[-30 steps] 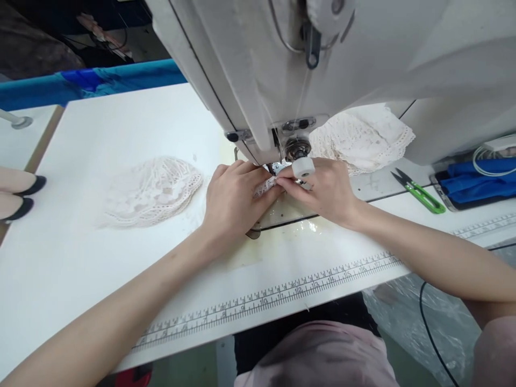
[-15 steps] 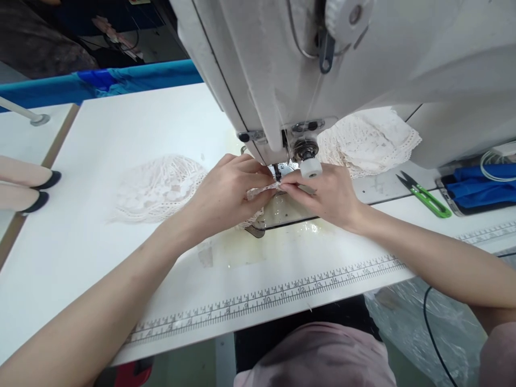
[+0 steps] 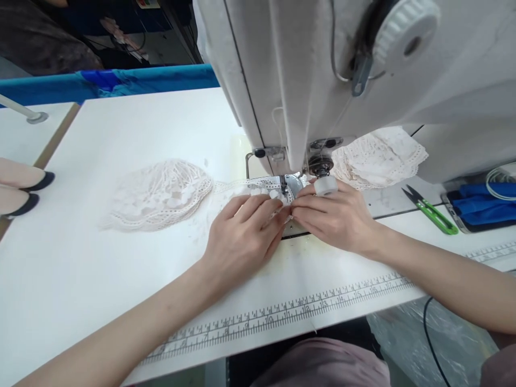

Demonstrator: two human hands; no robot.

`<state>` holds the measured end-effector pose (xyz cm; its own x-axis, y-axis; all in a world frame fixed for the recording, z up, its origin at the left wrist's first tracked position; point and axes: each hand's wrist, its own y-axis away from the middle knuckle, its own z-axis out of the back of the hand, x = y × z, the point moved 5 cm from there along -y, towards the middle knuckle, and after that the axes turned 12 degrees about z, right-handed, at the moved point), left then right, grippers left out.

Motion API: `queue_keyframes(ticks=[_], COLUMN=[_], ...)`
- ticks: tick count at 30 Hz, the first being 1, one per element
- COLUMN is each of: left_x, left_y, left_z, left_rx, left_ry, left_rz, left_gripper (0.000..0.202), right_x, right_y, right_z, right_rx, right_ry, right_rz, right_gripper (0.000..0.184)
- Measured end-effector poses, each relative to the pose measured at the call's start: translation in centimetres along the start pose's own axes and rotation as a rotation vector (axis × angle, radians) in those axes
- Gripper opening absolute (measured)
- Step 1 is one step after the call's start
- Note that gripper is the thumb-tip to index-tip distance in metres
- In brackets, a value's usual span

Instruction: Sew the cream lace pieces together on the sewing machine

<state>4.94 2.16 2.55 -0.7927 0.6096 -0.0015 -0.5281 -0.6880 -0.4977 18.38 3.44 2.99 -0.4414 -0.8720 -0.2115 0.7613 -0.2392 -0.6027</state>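
White lace with a small-holed border (image 3: 262, 184): at the dark metal presser foot (image 3: 283, 185), edge pinched both in left grip (image 3: 242, 231) and right grip (image 3: 337, 220), fingertips almost meeting; lie beneath the foot hard to tell. Off-white sewing machine (image 3: 266, 80) close above both grips, headroom tight. White flat desk (image 3: 80, 274): room to move leftward and toward the ruler-printed front edge. Heaped white lace piece (image 3: 161, 193) at left; green-handled dark-bladed snips (image 3: 433, 212) at right.

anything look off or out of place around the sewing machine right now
Nothing visibly spilled or damaged. One mild oddity: the green snips lie loose to the right of the right hand, blades apart and uncovered, which seems slightly careless.
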Motion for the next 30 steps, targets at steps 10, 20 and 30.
queue_keyframes(ticks=[10,20,30], left_x=[2.6,2.7,3.2], left_y=[-2.1,-2.7,-3.0], left_z=[-1.7,-2.1,-1.9], left_rx=[0.173,0.101,0.147], left_ry=[0.117,0.067,0.097], left_rz=[0.316,0.324,0.214], left_gripper=[0.019,0.018,0.020], right_x=[-2.3,-2.6,-2.8], right_y=[0.3,0.2,0.4], right_z=[-1.2,-1.3,-1.7], right_rx=[0.019,0.029,0.033], right_ry=[-0.068,-0.061,-0.117], right_rz=[-0.339,-0.372,-0.398], right_gripper=[0.039,0.041,0.039])
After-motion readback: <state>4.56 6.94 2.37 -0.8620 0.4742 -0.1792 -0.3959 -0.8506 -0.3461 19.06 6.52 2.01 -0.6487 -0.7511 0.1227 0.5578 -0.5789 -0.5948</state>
